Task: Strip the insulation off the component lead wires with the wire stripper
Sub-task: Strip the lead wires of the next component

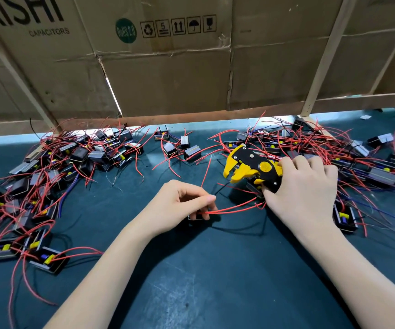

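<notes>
On the dark green mat (191,269), mid-bench, both bare hands are at work. Left hand (179,205): fingers curled, thumb and fingertips pinching red lead wires (234,208) near their left end. A small dark component (195,218) sits under the fingers, mostly hidden; cannot tell whether it is held or only lying on the mat. The wires run rightward in a shallow arc toward the right hand.

Right hand (308,188): fingers wrapped over the handles of the stripper (251,166), yellow and black, palm down. Stripper head points left and slightly toward the camera, its yellow jaws parted, nothing seen between them. The wire ends lie below and just beside the stripper, apart from the jaws.

Left pile (49,176): many black components with red, blue and black leads, tangled, spread from the mat's back edge to the near left. Right pile (348,160): similar tangle behind and beside the right hand. A few loose units (182,146) lie between the piles near the back.

Behind the bench, a cardboard wall (168,72) with printed handling symbols, braced by pale frame bars (322,58).
</notes>
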Available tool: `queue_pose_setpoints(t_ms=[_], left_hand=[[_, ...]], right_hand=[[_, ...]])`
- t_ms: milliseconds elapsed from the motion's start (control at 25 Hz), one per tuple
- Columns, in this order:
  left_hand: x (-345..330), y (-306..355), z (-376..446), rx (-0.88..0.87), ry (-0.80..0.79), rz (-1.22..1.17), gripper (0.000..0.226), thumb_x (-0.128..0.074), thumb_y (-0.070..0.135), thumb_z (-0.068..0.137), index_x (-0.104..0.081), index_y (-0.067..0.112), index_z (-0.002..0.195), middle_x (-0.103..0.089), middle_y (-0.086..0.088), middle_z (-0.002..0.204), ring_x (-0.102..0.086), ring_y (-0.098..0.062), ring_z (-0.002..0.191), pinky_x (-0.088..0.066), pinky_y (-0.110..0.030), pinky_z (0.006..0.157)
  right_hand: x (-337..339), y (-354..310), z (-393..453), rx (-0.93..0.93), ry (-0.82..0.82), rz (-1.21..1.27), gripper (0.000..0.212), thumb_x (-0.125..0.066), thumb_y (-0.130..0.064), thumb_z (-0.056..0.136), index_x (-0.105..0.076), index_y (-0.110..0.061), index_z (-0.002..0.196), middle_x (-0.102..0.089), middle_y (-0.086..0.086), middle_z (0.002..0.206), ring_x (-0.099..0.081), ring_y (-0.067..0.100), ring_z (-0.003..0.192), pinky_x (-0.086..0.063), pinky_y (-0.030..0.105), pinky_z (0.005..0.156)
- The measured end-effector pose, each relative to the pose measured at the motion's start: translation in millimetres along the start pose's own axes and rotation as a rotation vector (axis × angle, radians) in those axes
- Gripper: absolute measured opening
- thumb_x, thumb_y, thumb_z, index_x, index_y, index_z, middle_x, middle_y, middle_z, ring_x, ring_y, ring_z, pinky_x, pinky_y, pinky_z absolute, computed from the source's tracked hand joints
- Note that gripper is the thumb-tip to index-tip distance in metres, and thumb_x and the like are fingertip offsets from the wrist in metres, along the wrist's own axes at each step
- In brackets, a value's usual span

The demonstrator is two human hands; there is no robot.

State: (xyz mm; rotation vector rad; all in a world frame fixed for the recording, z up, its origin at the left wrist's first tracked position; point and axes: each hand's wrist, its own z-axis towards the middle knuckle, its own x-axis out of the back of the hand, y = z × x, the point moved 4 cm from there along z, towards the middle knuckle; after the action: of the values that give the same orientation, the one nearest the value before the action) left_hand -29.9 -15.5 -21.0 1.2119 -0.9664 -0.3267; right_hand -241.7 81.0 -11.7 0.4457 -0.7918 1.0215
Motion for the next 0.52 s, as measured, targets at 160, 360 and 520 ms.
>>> queue_pose_setpoints(t_ms=[160, 360, 520], left_hand=[[-1.8, -0.2, 1.1, -0.003, 0.016, 0.013, 0.028, -0.060, 0.034, 0.095, -0.075, 0.021, 0.076, -0.071, -0.003, 0.066, -0.052, -0.010, 0.055, -0.046, -0.020, 0.059], [-1.7, -1.4, 1.6, -0.002, 0.028, -0.002, 0.028, -0.060, 0.031, 0.096, -0.075, 0.019, 0.075, -0.071, -0.004, 0.066, -0.051, -0.010, 0.054, -0.045, -0.020, 0.058], [-2.1, -0.1, 1.1, 0.005, 0.022, 0.016, 0.027, -0.061, 0.030, 0.096, -0.076, 0.020, 0.076, -0.071, -0.004, 0.066, -0.051, -0.009, 0.055, -0.046, -0.021, 0.058]], right_hand=[[3.9, -2.4, -0.1, 0.042, 0.033, -0.006, 0.044, -0.081, -0.036, 0.061, -0.058, -0.005, 0.082, -0.060, 0.016, 0.080, -0.052, 0.035, 0.082, -0.029, 0.041, 0.073], [5.7, -0.6, 2.0, 0.064, 0.042, -0.014, 0.040, -0.081, -0.032, 0.060, -0.058, -0.006, 0.080, -0.061, 0.013, 0.078, -0.053, 0.035, 0.080, -0.029, 0.041, 0.072], [5.7, -0.5, 2.9, 0.068, 0.004, -0.011, 0.036, -0.080, -0.031, 0.060, -0.057, -0.008, 0.074, -0.061, 0.012, 0.073, -0.055, 0.034, 0.076, -0.029, 0.040, 0.071]])
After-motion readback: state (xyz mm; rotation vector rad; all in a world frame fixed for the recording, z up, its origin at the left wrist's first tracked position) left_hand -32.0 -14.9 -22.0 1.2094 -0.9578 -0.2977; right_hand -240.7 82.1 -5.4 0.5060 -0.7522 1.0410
